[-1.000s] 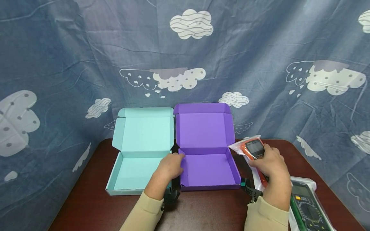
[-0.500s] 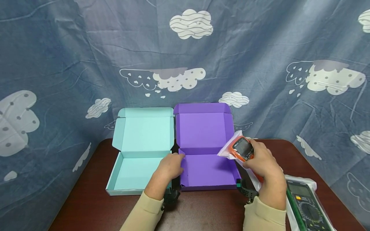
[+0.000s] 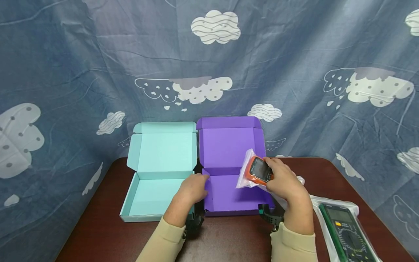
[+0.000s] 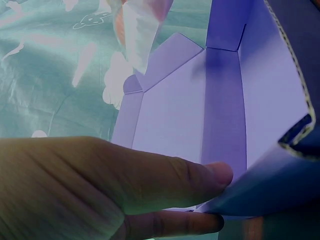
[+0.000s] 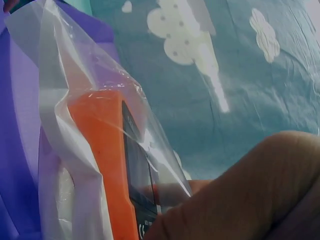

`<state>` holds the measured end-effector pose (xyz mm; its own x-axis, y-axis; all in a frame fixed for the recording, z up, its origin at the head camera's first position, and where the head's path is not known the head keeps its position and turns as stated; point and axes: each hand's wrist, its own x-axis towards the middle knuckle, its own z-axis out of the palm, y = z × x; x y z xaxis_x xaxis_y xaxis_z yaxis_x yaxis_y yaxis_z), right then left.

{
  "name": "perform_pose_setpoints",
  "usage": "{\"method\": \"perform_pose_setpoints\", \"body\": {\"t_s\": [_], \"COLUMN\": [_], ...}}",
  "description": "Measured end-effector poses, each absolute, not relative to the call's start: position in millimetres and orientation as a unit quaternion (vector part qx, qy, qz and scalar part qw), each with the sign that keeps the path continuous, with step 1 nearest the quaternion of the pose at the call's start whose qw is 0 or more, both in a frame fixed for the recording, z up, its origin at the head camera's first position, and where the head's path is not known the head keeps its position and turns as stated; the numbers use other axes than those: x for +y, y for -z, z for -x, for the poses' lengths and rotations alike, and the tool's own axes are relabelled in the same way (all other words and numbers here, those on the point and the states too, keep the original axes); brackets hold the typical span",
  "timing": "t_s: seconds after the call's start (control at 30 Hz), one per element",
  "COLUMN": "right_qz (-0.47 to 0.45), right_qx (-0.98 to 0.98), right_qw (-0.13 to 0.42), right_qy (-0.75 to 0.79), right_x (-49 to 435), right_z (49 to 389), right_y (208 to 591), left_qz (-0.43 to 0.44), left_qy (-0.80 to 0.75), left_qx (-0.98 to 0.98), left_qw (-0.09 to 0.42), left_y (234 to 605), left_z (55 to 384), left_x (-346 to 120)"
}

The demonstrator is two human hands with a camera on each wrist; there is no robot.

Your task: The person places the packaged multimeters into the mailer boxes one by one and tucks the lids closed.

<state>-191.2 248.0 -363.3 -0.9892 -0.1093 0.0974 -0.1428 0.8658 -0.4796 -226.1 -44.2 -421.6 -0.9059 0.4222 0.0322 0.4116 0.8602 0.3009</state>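
Note:
An orange multimeter [image 3: 259,169] in a clear plastic bag [image 5: 75,140] is held by my right hand [image 3: 286,182], tilted above the right part of the purple box [image 3: 229,147]. Its dark screen faces up in the head view. The purple box stands with its lid raised. My left hand [image 3: 192,189] pinches the left side wall of that box between thumb and fingers, as the left wrist view shows. Left of it, a mint-green box [image 3: 165,151] has its lid up too; my left hand covers part of its right side.
A green multimeter [image 3: 348,233] in a plastic bag lies on the dark brown table [image 3: 235,240] at the right front. Behind the boxes hangs a blue cloth [image 3: 281,43] with cloud prints.
My right hand has carried the bagged orange multimeter leftward, from beside the purple box to above it. The left hand has stayed on the box wall.

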Motion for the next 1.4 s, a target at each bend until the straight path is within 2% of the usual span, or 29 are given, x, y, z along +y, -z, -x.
{"method": "perform_pose_setpoints", "body": {"t_s": [0.43, 1.4], "right_qz": [-0.125, -0.161], "right_qx": [-0.965, -0.974], "right_qw": [0.027, 0.026], "right_qy": [-0.231, -0.156], "right_x": [215, 175], "right_z": [197, 216], "right_y": [368, 394], "left_qz": [-0.212, -0.207], "left_qy": [-0.157, -0.152], "left_qx": [0.964, 0.966], "left_qw": [0.026, 0.022], "left_y": [421, 422], "left_z": [225, 226], "left_x": [-44, -42]}}
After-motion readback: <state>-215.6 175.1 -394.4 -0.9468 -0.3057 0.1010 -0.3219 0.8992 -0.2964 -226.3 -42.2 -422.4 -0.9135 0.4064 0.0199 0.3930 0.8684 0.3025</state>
